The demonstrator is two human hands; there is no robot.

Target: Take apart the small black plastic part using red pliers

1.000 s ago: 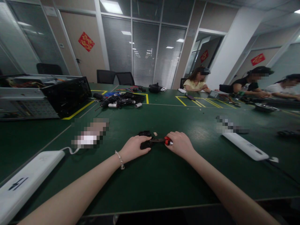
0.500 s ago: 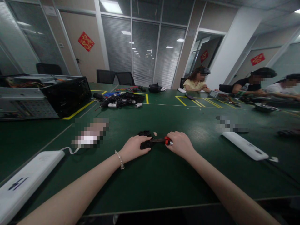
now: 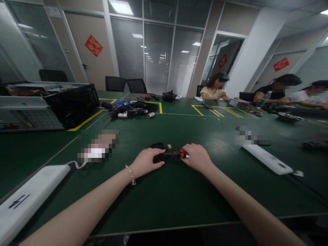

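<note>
My left hand grips a small black part between thumb and fingers on the green table; its exact kind is unclear. In my right hand is a pair of pliers with red handles, the fingers wrapped round them. The dark jaws point left and meet the black part at my left fingertips. Another dark piece lies just beyond my left fingers, partly hidden. A tiny pinkish bit rests on the table behind the jaws.
An opened computer case stands at the left. White power strips lie on both sides, the left one cabled to a blurred object. Tools and cables are heaped farther back. Several people sit at the far right, one in yellow.
Almost nothing differs. Both hands keep their hold on the black part and the pliers, and the whole view has shifted very slightly.
</note>
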